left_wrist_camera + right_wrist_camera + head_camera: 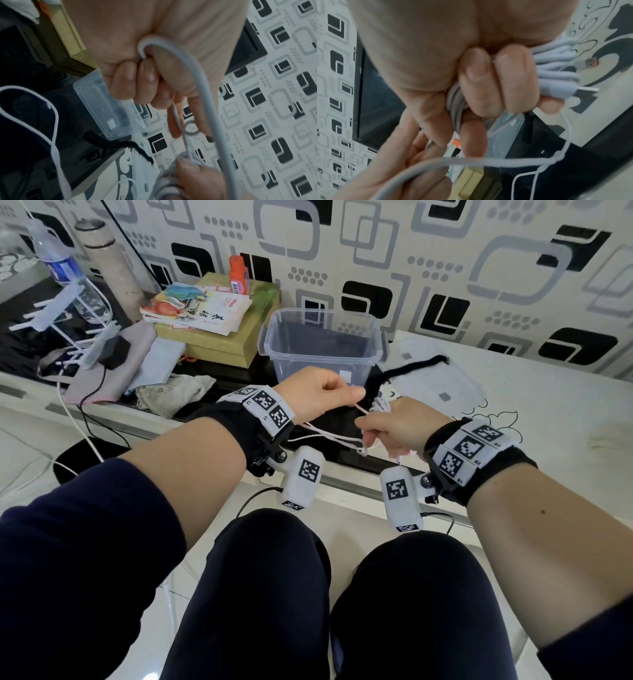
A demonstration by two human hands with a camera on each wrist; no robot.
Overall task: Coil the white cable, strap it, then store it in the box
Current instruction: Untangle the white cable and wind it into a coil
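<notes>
My right hand (pixel 376 433) grips a coiled bundle of the white cable (pixel 381 405) just above the table's front edge. In the right wrist view its fingers (pixel 476 75) curl round the coils (pixel 556 67), and a USB plug (pixel 592 62) sticks out. My left hand (pixel 342 397) pinches a loose stretch of the same cable (pixel 202 83) just left of the bundle. More slack loops (pixel 329 436) hang between the hands. The clear plastic box (pixel 322 344) stands open behind the hands. A black strap (pixel 411 368) lies to its right.
A transparent lid (pixel 442 385) lies on the white surface right of the box. To the left are a gold box (pixel 219 344) with booklets, an orange bottle (pixel 238 273), a crumpled cloth (pixel 171 395), a black charger (pixel 114 352) and a water bottle (pixel 58 265). My knees are below.
</notes>
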